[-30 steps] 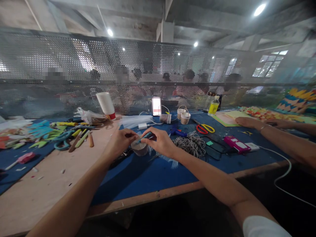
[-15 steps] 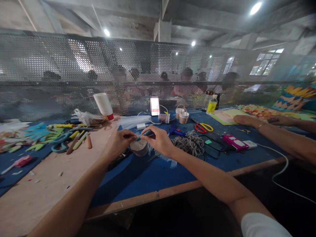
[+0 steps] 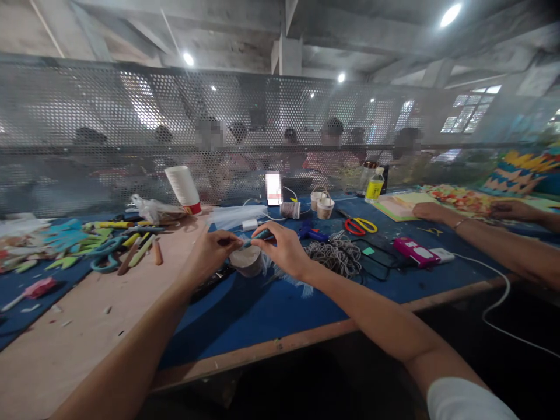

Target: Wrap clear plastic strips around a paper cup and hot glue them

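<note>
Over a small pale cup (image 3: 247,265), both hands meet close together. My right hand (image 3: 284,248) is closed in a pinch around a small teal piece (image 3: 263,234), whose kind I cannot make out. Fingertips of my left hand (image 3: 216,251) are pressed together at the left end of that piece; whether they grip it is too small to tell. To the right of my right hand lies a tangled heap of grey cord (image 3: 336,256), with a blue glue gun (image 3: 312,232) just behind it.
Red and yellow scissors (image 3: 361,226), a magenta box (image 3: 415,252) and small lidless buckets (image 3: 324,207) stand to the right. Blue scissors (image 3: 105,254) and stacked paper cups (image 3: 181,186) are left. A co-worker's arms (image 3: 481,239) reach in from the right.
My right fingers have shifted very slightly on the teal piece. The co-worker's far hand has moved a little to the right.
</note>
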